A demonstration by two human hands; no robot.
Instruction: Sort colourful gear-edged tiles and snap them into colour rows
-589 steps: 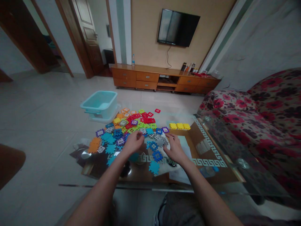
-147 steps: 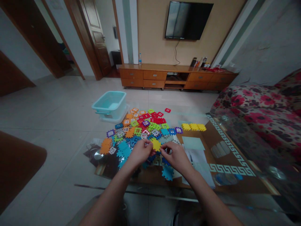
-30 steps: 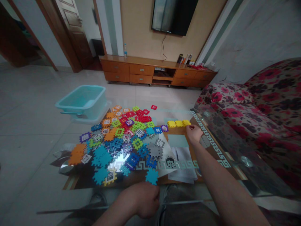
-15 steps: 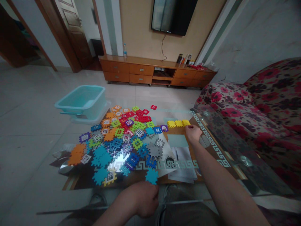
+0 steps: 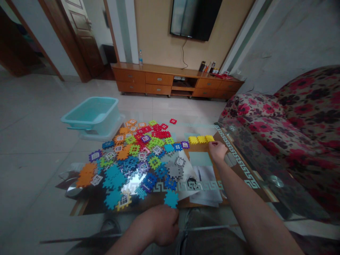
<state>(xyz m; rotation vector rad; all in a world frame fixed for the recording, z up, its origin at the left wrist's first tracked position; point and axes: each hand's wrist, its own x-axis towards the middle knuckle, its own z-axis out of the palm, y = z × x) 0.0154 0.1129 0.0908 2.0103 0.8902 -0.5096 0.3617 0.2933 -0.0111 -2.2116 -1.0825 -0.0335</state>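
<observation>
My right hand (image 5: 218,151) reaches across the glass table with its fingers closed at the right end of a row of yellow interlocking blocks (image 5: 201,139). Its fingertips touch the last yellow block. My left hand (image 5: 165,225) is curled closed at the table's near edge; whatever it may hold is hidden. Just beyond it lies a cyan interlocking block (image 5: 171,199). A purple block with a white window (image 5: 185,144) sits left of the yellow row, near a blue window block (image 5: 177,146).
A mixed pile holds orange blocks (image 5: 86,175), red blocks (image 5: 160,134), grey blocks (image 5: 175,170) and other colours. A pale turquoise tub (image 5: 106,118) stands at the far left. Paper sheets (image 5: 205,177) appear under the glass. A flowered sofa (image 5: 300,117) stands to the right.
Both hands and the blocks keep almost the same places. The whole view has shifted very slightly.
</observation>
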